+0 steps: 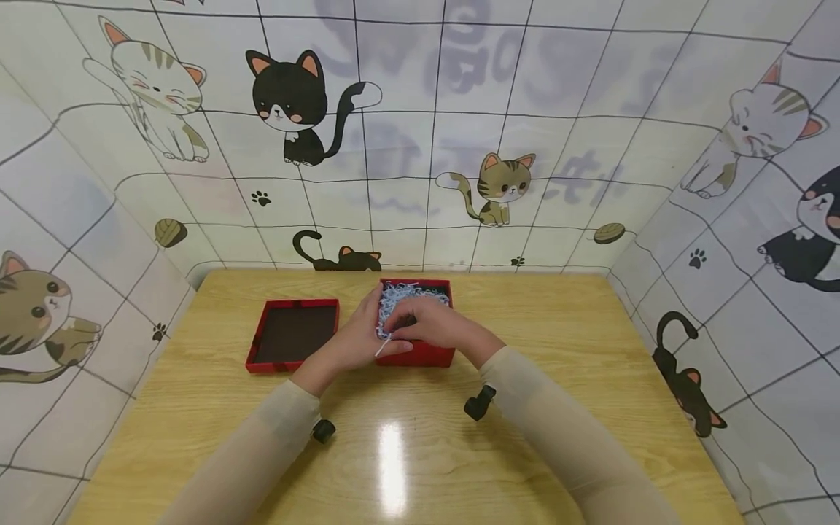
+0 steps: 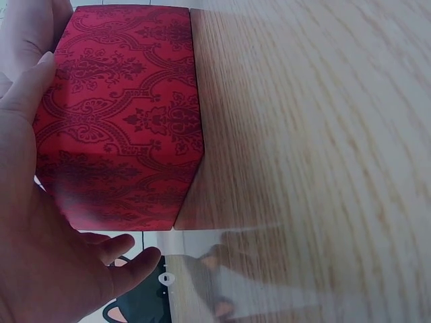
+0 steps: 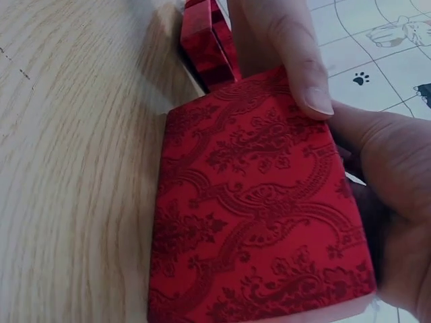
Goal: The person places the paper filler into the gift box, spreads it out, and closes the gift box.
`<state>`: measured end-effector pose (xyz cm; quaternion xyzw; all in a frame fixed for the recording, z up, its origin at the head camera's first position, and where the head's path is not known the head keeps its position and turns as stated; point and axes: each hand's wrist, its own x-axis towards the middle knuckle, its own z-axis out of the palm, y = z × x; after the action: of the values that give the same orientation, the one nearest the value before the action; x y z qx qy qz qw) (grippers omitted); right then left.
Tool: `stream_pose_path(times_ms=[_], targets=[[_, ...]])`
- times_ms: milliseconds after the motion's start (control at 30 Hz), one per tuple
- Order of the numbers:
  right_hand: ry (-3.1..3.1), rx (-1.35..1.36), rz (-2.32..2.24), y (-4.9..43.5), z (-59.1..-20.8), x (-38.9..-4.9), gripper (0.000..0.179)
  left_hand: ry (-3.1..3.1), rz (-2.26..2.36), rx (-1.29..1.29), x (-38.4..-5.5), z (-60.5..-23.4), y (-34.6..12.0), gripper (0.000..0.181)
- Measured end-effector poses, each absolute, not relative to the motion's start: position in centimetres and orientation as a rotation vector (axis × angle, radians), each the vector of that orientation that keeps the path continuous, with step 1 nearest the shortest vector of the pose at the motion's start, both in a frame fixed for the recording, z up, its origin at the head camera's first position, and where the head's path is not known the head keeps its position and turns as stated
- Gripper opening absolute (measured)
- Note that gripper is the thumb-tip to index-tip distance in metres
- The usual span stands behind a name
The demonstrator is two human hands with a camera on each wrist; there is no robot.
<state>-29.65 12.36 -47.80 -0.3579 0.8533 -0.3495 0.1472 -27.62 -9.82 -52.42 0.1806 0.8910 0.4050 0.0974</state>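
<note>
Left hand (image 1: pixel 356 337): grips red box (image 1: pixel 426 355) around its left front corner
Right hand (image 1: pixel 429 321): pinches shredded paper (image 1: pixel 397 294) at box's opening
Paper step: apparently arranging
Next move: likely needs box steadied

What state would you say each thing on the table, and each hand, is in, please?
Red patterned rectangular box: open, upright.
Rectangular red-rimmed, dark-lined lid: off, lying inside-up left of the box.
Pale blue shredded paper: loose, inside the box.
Left hand: against the box's left side, thumb on its near side.
Right hand: over the opening, fingers curled, apparently pinching the paper.
</note>
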Motion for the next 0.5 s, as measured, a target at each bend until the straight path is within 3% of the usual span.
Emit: stream_pose_path(times_ms=[500], targets=[[2.466,-0.934,-1.039,12.08,-47.87,-29.62,0.009,2.622,1.234,0.521,-27.40,-52.24,-9.99,0.142]])
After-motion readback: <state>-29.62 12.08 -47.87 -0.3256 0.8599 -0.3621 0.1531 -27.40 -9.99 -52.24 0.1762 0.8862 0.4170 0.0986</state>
